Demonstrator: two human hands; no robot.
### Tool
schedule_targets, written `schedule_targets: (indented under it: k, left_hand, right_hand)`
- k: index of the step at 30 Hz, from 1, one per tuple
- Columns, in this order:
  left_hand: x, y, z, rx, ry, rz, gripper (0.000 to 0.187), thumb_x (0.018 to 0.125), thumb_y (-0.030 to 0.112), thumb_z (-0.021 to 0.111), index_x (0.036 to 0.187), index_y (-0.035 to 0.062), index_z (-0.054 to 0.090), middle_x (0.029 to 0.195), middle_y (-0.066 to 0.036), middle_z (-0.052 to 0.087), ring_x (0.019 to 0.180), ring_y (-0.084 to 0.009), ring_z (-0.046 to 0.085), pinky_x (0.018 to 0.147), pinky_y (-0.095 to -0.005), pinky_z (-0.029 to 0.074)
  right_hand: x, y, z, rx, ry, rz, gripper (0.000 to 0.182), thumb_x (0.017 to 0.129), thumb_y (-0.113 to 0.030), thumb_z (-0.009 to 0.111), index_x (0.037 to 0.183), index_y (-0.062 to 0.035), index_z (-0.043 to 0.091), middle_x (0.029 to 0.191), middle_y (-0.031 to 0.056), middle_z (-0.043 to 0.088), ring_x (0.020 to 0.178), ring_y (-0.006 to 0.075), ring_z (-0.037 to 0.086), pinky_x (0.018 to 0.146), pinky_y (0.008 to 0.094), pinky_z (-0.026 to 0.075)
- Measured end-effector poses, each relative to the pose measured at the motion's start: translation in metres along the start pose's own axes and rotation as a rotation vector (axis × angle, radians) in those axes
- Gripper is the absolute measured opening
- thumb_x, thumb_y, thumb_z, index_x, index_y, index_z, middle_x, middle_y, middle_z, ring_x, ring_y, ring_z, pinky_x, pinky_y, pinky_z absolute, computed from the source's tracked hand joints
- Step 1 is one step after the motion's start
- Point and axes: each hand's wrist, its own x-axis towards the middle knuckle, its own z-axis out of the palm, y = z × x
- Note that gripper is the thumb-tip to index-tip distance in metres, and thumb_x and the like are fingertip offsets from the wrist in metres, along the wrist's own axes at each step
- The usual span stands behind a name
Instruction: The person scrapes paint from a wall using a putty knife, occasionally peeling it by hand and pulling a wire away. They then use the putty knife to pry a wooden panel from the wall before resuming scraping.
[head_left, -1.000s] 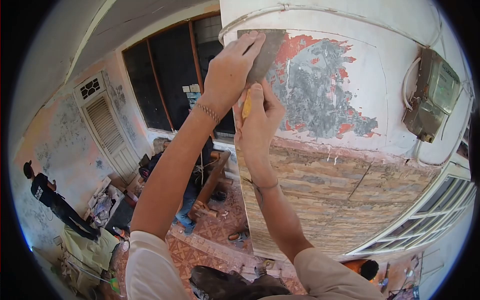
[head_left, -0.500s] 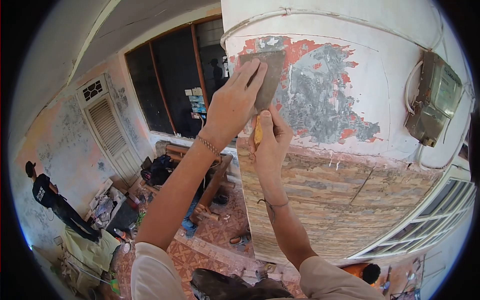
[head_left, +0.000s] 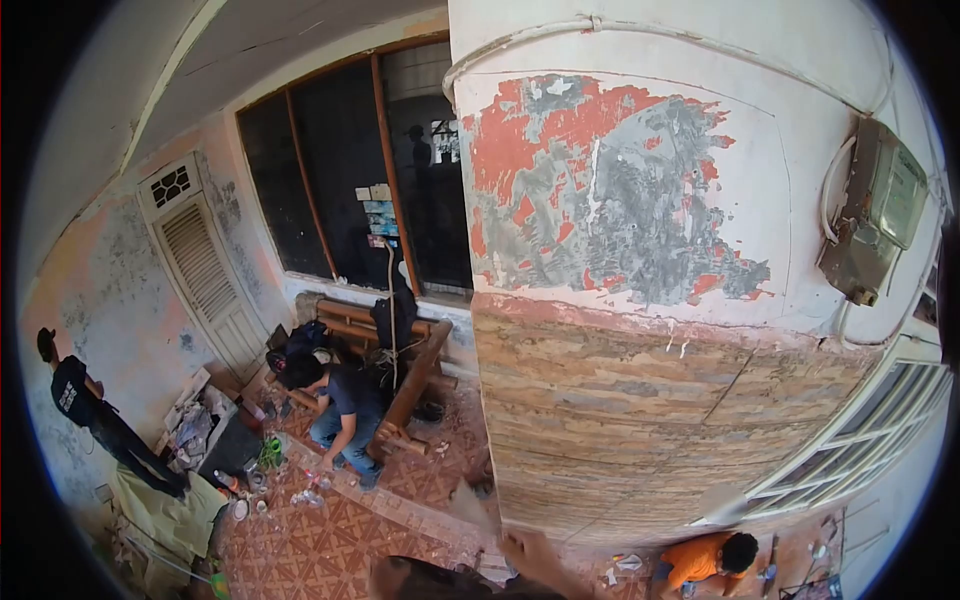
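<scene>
My right hand is low at the bottom edge, blurred, closed around a scraper whose pale grey blade points up and left. The handle is hidden in the fingers. My left hand is out of view. In front of me stands the wall pillar, with a large scraped patch of grey cement and red undercoat inside white paint. Neither hand touches the patch. Stone-look cladding covers the pillar below it.
An electric meter box and a conduit are fixed to the pillar. A person in dark clothes crouches near a wooden bench. Another stands at left; one in orange is below right. Clutter lies on the tiles.
Both hands have left the wall; the right hand and scraper dropped to the bottom, and the left went out of view. More red undercoat shows at the upper left of the patch.
</scene>
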Motion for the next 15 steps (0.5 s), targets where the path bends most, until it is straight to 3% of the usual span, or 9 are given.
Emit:
schedule_targets:
  k: [7, 8, 9, 11, 12, 14, 15]
  left_hand:
    - [0.016, 0.004, -0.003, -0.483, 0.009, 0.025, 0.051, 0.103, 0.033, 0.059, 0.142, -0.0008, 0.054, 0.126, -0.019, 0.067, 0.120, -0.0365, 0.063, 0.102, -0.0484, 0.051]
    - [0.010, 0.008, 0.001, -0.567, 0.005, 0.018, 0.051, 0.104, 0.034, 0.059, 0.142, -0.0009, 0.054, 0.126, -0.019, 0.067, 0.119, -0.0359, 0.063, 0.102, -0.0479, 0.051]
    - [0.005, 0.014, 0.002, -0.650, 0.005, 0.010, 0.052, 0.104, 0.034, 0.058, 0.142, -0.0009, 0.054, 0.126, -0.019, 0.068, 0.119, -0.0353, 0.063, 0.101, -0.0474, 0.051]
    - [-0.002, 0.029, 0.004, -0.816, 0.014, -0.009, 0.052, 0.105, 0.035, 0.058, 0.142, -0.0010, 0.054, 0.126, -0.019, 0.068, 0.118, -0.0341, 0.064, 0.101, -0.0464, 0.052]
    - [-0.005, 0.038, 0.002, -0.898, 0.023, -0.019, 0.052, 0.105, 0.036, 0.057, 0.142, -0.0011, 0.054, 0.125, -0.018, 0.068, 0.117, -0.0335, 0.064, 0.100, -0.0459, 0.052]
    - [-0.008, 0.057, -0.005, -1.056, 0.048, -0.037, 0.053, 0.106, 0.037, 0.057, 0.142, -0.0012, 0.054, 0.125, -0.018, 0.068, 0.117, -0.0323, 0.065, 0.100, -0.0449, 0.053]
    - [-0.009, 0.066, -0.011, -1.131, 0.063, -0.046, 0.053, 0.106, 0.038, 0.056, 0.142, -0.0013, 0.054, 0.125, -0.018, 0.068, 0.116, -0.0317, 0.066, 0.099, -0.0445, 0.053]
  right_hand:
    - [-0.057, 0.000, 0.002, -0.050, -0.194, 0.137, 0.024, 0.095, -0.024, 0.066, 0.106, -0.0022, 0.068, 0.070, 0.0181, 0.062, 0.062, 0.0279, 0.062, 0.059, 0.0458, 0.044]
    - [-0.047, 0.002, -0.006, -0.080, -0.380, 0.252, 0.027, 0.096, -0.024, 0.066, 0.111, -0.0018, 0.066, 0.075, 0.0199, 0.064, 0.069, 0.0301, 0.067, 0.063, 0.0468, 0.047]
    - [-0.034, 0.003, -0.010, -0.081, -0.382, 0.263, 0.027, 0.096, -0.024, 0.066, 0.111, -0.0018, 0.066, 0.075, 0.0199, 0.064, 0.069, 0.0301, 0.067, 0.063, 0.0468, 0.047]
    - [-0.007, 0.002, -0.009, -0.109, -0.353, 0.035, 0.027, 0.098, -0.020, 0.064, 0.117, -0.0010, 0.066, 0.076, 0.0188, 0.062, 0.065, 0.0300, 0.064, 0.062, 0.0438, 0.048]
    - [0.009, -0.011, -0.013, -0.108, -0.357, 0.039, 0.027, 0.098, -0.020, 0.064, 0.117, -0.0010, 0.066, 0.076, 0.0188, 0.062, 0.065, 0.0300, 0.064, 0.062, 0.0438, 0.048]
    - [0.044, -0.042, -0.019, -0.015, -0.115, -0.213, 0.024, 0.101, -0.014, 0.060, 0.120, -0.0001, 0.065, 0.075, 0.0111, 0.061, 0.059, 0.0203, 0.057, 0.058, 0.0363, 0.047]
    - [0.054, -0.055, -0.021, -0.008, -0.117, -0.212, 0.024, 0.101, -0.014, 0.060, 0.120, -0.0001, 0.065, 0.075, 0.0111, 0.061, 0.059, 0.0203, 0.057, 0.058, 0.0363, 0.047]
